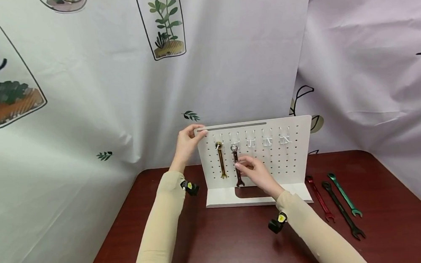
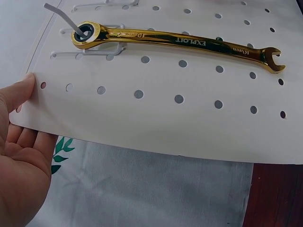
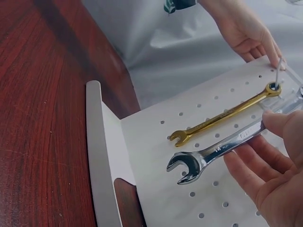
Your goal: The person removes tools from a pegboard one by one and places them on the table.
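A white pegboard (image 1: 251, 157) with a row of hooks stands upright on the table. My left hand (image 1: 187, 144) grips its upper left corner, thumb in front and fingers behind, as the left wrist view shows. From the leftmost hook hangs a gold combination wrench (image 2: 184, 41), ring end up. My right hand (image 1: 255, 171) pinches a silver combination wrench (image 3: 227, 144) by its shank, open jaw pointing down. In the head view its ring end is at the second hook; whether the hook passes through the ring I cannot tell.
Right of the board, a red wrench (image 1: 320, 199), a black wrench (image 1: 342, 210) and a green wrench (image 1: 345, 194) lie on the dark red table (image 1: 229, 248). More clear hooks (image 1: 267, 138) line the board's upper part. A printed white curtain (image 1: 113, 73) hangs behind.
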Action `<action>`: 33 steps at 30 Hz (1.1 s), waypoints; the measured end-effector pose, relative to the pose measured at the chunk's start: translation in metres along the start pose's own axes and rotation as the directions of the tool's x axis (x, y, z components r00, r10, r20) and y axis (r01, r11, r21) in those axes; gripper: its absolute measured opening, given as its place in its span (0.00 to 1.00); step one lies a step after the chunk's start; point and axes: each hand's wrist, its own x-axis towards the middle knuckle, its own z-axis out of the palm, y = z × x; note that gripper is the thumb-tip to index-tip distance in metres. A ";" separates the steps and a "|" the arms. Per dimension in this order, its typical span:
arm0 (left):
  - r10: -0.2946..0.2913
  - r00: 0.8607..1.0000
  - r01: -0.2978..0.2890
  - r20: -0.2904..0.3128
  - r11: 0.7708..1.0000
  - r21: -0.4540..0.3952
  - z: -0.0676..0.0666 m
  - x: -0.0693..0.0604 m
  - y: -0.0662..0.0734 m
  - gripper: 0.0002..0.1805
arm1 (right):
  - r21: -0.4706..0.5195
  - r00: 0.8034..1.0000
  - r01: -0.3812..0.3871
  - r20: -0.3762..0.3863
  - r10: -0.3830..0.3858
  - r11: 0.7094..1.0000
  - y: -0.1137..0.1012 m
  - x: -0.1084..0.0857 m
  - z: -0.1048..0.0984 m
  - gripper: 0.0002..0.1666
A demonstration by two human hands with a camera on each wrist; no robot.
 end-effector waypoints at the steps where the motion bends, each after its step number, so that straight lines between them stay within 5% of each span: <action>1: 0.001 1.000 -0.001 0.001 1.000 0.000 0.000 0.000 0.000 0.16 | -0.003 1.000 0.000 0.004 0.000 1.000 -0.003 -0.002 0.000 0.24; 11: -0.002 1.000 0.002 0.001 1.000 0.006 -0.002 0.002 0.001 0.18 | -0.050 0.999 0.031 0.022 -0.030 0.998 -0.049 -0.025 0.000 0.21; 22: 0.000 1.000 0.000 0.002 1.000 -0.006 0.000 -0.001 -0.001 0.16 | -0.035 0.999 0.046 -0.001 -0.046 0.998 -0.018 -0.018 -0.010 0.22; 33: 0.003 1.000 -0.003 0.002 1.000 -0.005 0.000 0.000 -0.002 0.17 | -0.095 0.996 0.074 -0.045 -0.079 0.993 -0.026 -0.031 -0.040 0.24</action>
